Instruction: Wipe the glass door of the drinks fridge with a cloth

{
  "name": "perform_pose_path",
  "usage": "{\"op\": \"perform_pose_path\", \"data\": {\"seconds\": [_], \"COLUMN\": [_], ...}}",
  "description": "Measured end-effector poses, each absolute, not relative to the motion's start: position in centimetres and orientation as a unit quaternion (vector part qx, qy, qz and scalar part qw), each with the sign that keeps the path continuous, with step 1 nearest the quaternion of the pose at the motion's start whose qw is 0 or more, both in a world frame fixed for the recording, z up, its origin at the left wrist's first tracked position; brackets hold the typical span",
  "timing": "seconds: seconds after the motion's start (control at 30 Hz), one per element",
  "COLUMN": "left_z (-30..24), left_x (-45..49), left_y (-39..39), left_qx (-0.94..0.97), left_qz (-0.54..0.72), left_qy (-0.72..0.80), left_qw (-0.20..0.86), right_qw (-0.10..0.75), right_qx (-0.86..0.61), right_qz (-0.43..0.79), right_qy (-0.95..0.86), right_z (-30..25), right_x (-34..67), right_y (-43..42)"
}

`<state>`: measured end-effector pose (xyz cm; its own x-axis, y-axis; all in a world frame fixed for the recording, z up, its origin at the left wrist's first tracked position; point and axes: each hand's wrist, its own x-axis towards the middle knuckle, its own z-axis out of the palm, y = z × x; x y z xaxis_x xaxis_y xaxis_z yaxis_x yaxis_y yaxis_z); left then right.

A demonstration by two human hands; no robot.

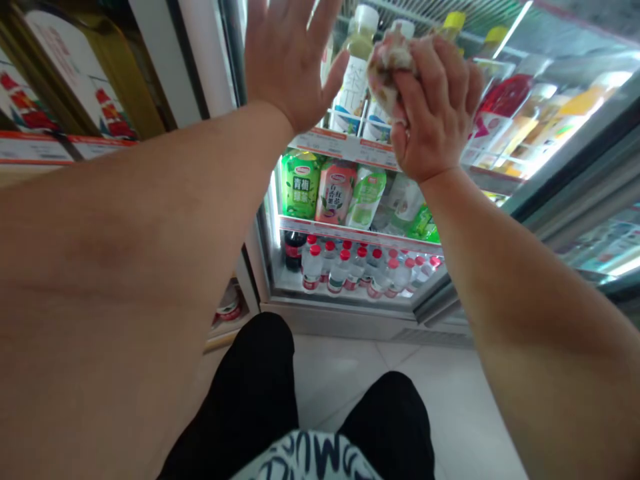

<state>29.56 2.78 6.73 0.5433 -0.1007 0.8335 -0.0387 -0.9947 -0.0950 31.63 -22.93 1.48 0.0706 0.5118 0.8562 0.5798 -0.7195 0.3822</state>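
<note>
My right hand (pixel 435 100) is closed round a crumpled, stained cloth (pixel 393 70), in front of an upper shelf of the drinks fridge. To its left, my left hand (pixel 295 67) is raised with fingers spread and nothing in the palm that I can see; its fingertips run past the top edge. Between the hands stands a bottle with a white cap and pale label (pixel 354 83). A shelf price strip (pixel 345 148) passes just below both hands. Whether the cloth touches a bottle or the shelf, I cannot tell.
Green and pink drink cartons (pixel 336 190) fill the shelf below, above small red-capped bottles (pixel 340 272) at the bottom. The fridge's door frame (pixel 560 167) is on the right. Boxed goods (pixel 85 73) line a shelf at left. My knees (pixel 255 373) face the fridge over a tiled floor (pixel 350 367).
</note>
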Motion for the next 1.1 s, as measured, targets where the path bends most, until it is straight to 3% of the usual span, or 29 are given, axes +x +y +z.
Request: {"op": "perform_pose_path", "data": {"seconds": [0.1, 0.2, 0.3, 0.4, 0.5, 0.57, 0.73, 0.8, 0.93, 1.1], "left_z": [6.7, 6.4, 5.9, 5.5, 5.7, 5.9, 5.7, 5.5, 5.7, 5.4], "left_x": [29.0, 28.3, 28.4, 28.7, 28.1, 27.5, 27.5, 28.5, 30.1, 29.4], "left_y": [2.2, 1.5, 1.8, 2.3, 1.8, 1.2, 1.6, 2.5, 3.6, 3.2], "left_qx": [-0.883, -0.898, -0.875, -0.845, -0.873, -0.887, -0.869, -0.845, -0.838, -0.832], "left_qz": [-0.466, -0.434, -0.478, -0.525, -0.478, -0.448, -0.475, -0.519, -0.535, -0.538], "left_qy": [0.010, -0.042, -0.021, 0.015, -0.028, -0.049, -0.046, -0.008, 0.025, 0.015], "left_qw": [0.050, 0.058, 0.078, 0.102, 0.091, 0.098, 0.131, 0.128, 0.105, 0.137], "right_qw": [0.091, 0.034, 0.009, 0.086, 0.153, 0.138, 0.004, 0.011, 0.102, 0.071], "right_qx": [-0.706, -0.700, -0.715, -0.731, -0.711, -0.707, -0.731, -0.737, -0.718, -0.725], "right_qz": [-0.617, -0.589, -0.526, -0.555, -0.618, -0.618, -0.515, -0.533, -0.613, -0.575], "right_qy": [-0.335, -0.402, -0.460, -0.387, -0.298, -0.313, -0.447, -0.415, -0.314, -0.373], "right_z": [1.2, 1.1, 1.1, 1.1, 1.0, 0.8, 0.5, 0.3, 0.1, -0.2], "right_x": [32.3, 32.3, 31.9, 32.1, 32.7, 32.8, 32.0, 32.2, 33.3, 33.0], "right_y": [-22.8, -23.0, -23.2, -23.0, -22.8, -22.8, -23.1, -22.9, -22.5, -22.5]}}
